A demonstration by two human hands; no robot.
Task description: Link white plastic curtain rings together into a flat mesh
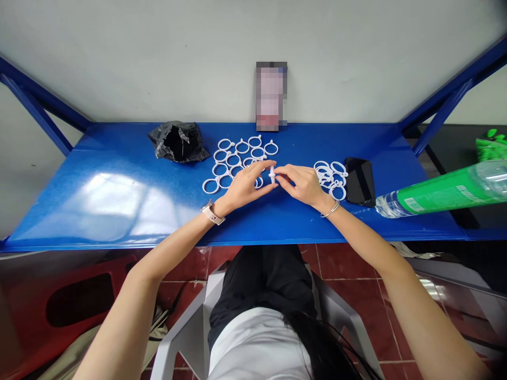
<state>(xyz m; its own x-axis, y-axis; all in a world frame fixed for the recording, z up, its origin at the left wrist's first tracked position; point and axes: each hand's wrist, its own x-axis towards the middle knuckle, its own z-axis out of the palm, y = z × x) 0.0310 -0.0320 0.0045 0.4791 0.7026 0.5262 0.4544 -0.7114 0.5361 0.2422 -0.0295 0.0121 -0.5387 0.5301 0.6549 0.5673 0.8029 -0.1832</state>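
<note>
My left hand (247,184) and my right hand (301,183) meet over the middle of the blue table (119,195). Both pinch a small white plastic ring piece (272,174) between their fingertips. Behind my left hand lie several white rings (237,158) spread flat in rows. A smaller heap of white rings (330,177) lies just right of my right hand. A watch sits on my left wrist and a thin bracelet on my right.
A crumpled black plastic bag (179,141) lies at the back left. A dark phone (359,180) lies flat right of the ring heap. A green-labelled bottle (439,192) lies on its side at the right. A blurred upright object (271,96) leans on the wall.
</note>
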